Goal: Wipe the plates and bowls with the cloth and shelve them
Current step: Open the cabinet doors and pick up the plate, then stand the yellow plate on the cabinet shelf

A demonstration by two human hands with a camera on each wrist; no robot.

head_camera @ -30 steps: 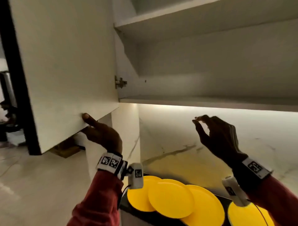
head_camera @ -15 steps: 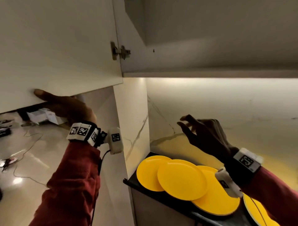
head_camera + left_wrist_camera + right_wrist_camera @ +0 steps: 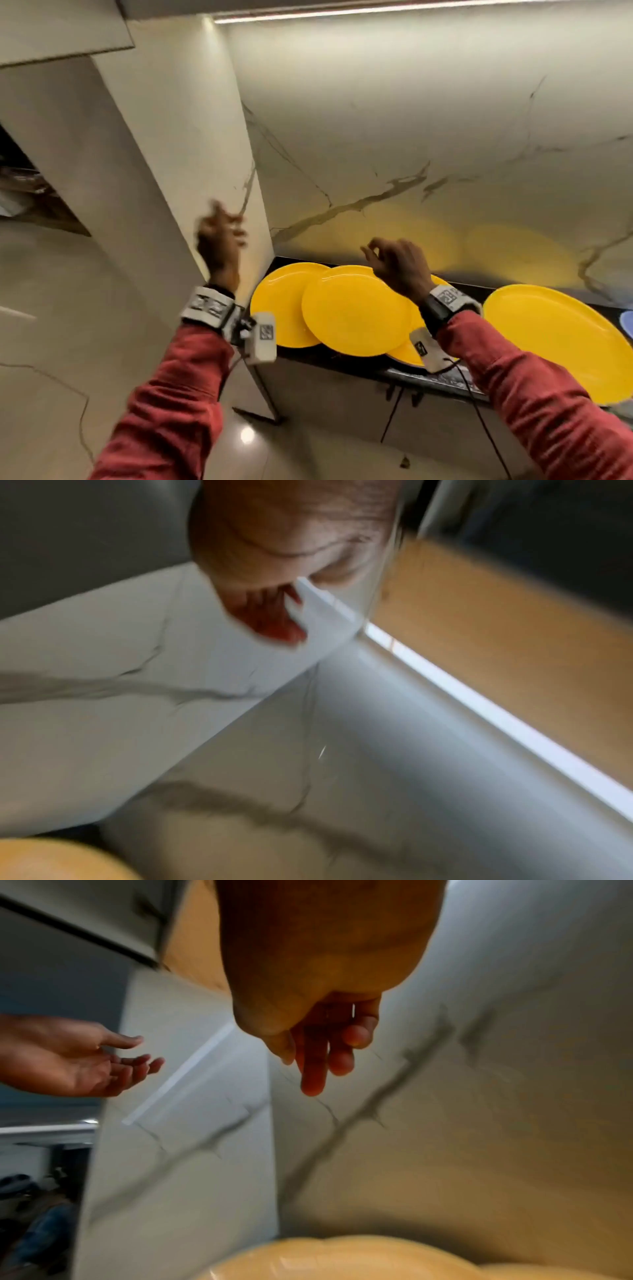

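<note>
Several yellow plates lie on a dark counter point(image 3: 359, 365). Three overlap at the left, the top one point(image 3: 352, 308) in front, and a larger yellow plate point(image 3: 555, 339) lies to the right. My left hand point(image 3: 219, 236) hangs in the air left of the plates, blurred, with its fingers loose and nothing in it; the right wrist view shows that left hand point(image 3: 103, 1064) palm open. My right hand point(image 3: 394, 260) hovers above the overlapped plates with relaxed, slightly bent fingers point(image 3: 313, 1069) and holds nothing. No cloth is in view.
A marble-patterned wall point(image 3: 411, 137) backs the counter, with a lit strip under the cabinet point(image 3: 342, 13) above. The open cabinet door's lower corner point(image 3: 68, 41) juts in at the upper left. A bluish dish edge point(image 3: 627, 325) shows at the far right.
My left hand has let go of the cabinet door edge and dropped toward the counter. My right hand has come lower over the plates. The view has tilted down, away from the shelves.
</note>
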